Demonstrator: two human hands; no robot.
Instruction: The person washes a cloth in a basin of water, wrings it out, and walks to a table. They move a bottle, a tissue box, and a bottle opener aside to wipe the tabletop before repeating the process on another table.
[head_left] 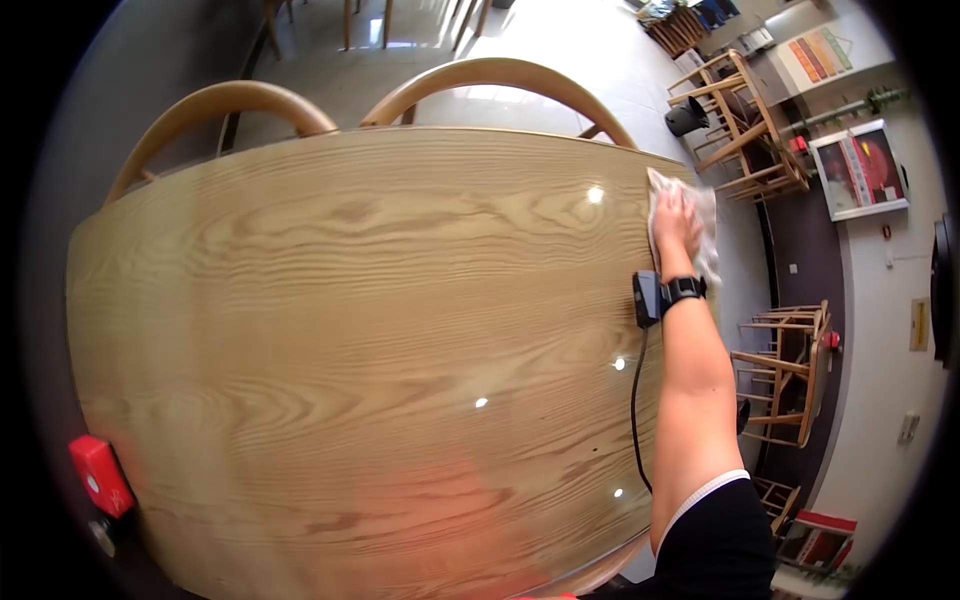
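Apparently at the pressing stage, a right hand (pixel 676 218) lies over a pale cloth (pixel 706 212) at the right-hand edge of the table (pixel 350 300), blur leaving its grip impossible to tell. Sliding it would call for steady palm pressure. The left hand is out of view.

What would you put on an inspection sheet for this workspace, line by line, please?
Surface: wood-grain table, glossy, with bright reflections and one small dark speck towards the near right.
Job's things: pale cloth, rumpled, at the table's right edge.
Clutter: red box at the near left edge.
Hands: right hand on the cloth, slightly blurred; left hand not in view.
Cables: black cable running from the small dark box beside the right wrist towards the near edge.
Surroundings: two wooden chairs at the far side, the nearer to the cloth partly hidden by the table; more chairs and a black bin beyond.
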